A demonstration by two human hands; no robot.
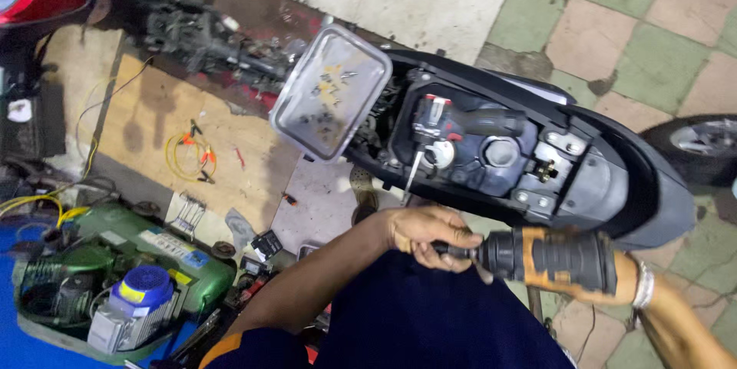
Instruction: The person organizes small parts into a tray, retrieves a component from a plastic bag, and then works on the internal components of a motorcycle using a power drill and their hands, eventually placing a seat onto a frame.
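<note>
A black and orange power driver (553, 258) lies level in front of me. My left hand (422, 238) is closed around its front end, where the bit sits. My right hand (625, 280) grips the rear of the tool and is mostly hidden behind its body; a metal bracelet (643, 284) shows at the wrist. Just beyond the tool stands a black scooter (614, 177) with its seat off. A red and grey power tool (461, 119) lies in the open under-seat compartment.
A metal tray (332, 92) holding several small screws rests on the scooter's front part. A green air compressor (115, 277) with a blue-capped motor stands at lower left. Yellow clip leads (192, 155) lie on a wooden board. The scooter's rear wheel (702, 142) is at right.
</note>
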